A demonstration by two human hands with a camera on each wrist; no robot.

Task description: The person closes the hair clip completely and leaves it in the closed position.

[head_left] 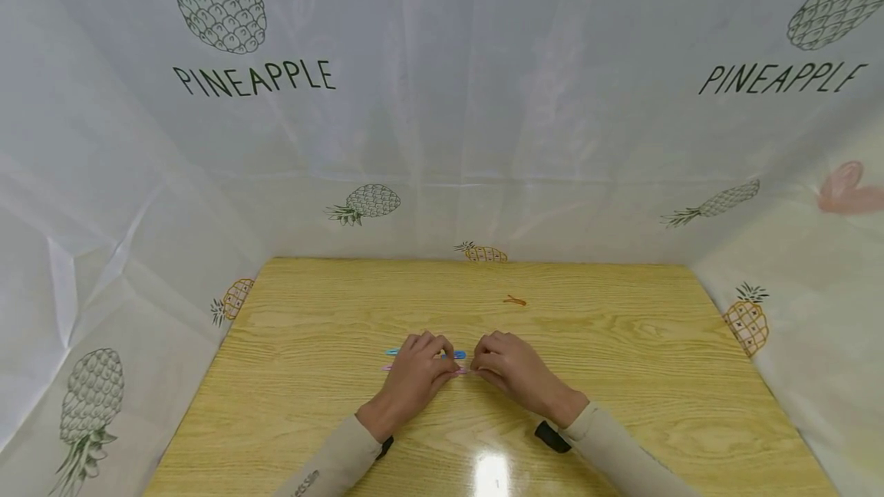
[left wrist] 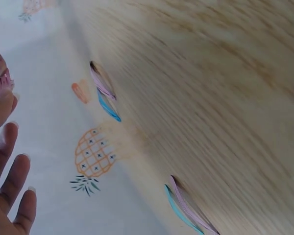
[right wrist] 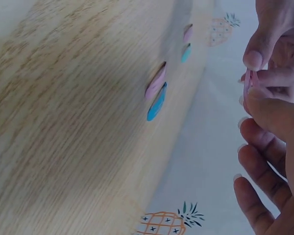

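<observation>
A pink snap hair clip is held between both hands. My left hand pinches one end with thumb and finger, and my right hand pinches the other end. In the right wrist view the two thumbs sit close together on the clip, the other right fingers spread loosely. Under and beside the left hand lie more clips on the table: a blue clip next to a pink clip, and farther along a light-blue clip next to another pink one. The left hand partly covers them in the head view.
A thin orange forked item lies on the wooden table beyond the right hand; its kind is too small to tell. White curtain-like sheeting with pineapple prints surrounds the table at the back and both sides.
</observation>
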